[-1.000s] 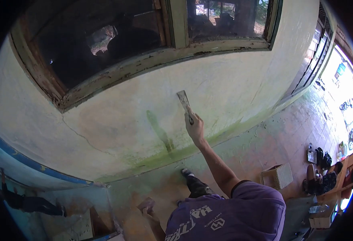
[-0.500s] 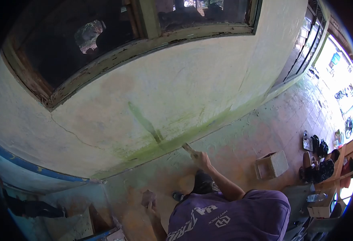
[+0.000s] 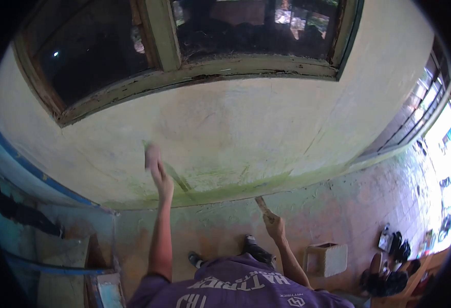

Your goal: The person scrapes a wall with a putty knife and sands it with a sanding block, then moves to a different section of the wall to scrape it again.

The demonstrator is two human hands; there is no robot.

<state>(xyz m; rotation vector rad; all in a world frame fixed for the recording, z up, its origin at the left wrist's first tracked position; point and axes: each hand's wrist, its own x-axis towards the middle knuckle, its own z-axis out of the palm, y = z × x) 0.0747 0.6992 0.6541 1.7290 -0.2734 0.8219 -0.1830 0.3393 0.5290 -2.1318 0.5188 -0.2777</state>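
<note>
My left hand is raised against the pale green wall, fingers closed on a flat reddish-brown piece that looks like sandpaper and is blurred. That piece overlaps the wall just left of a dark green streak. Lower and to the right, my right hand grips the handle of a flat, narrow scraper. Its blade points up toward the foot of the wall, over the floor in this view. Worn green patches run along the wall's lower edge.
Above the wall is a window with a peeling wooden frame. A box-like stool stands on the floor to my right. Another person sits beyond it near dark bags. At far left another person stands beyond a blue-edged wall.
My left hand has come up from low beside my body to the wall with the reddish-brown piece. The view has turned; my right hand still holds the scraper near the wall's foot.
</note>
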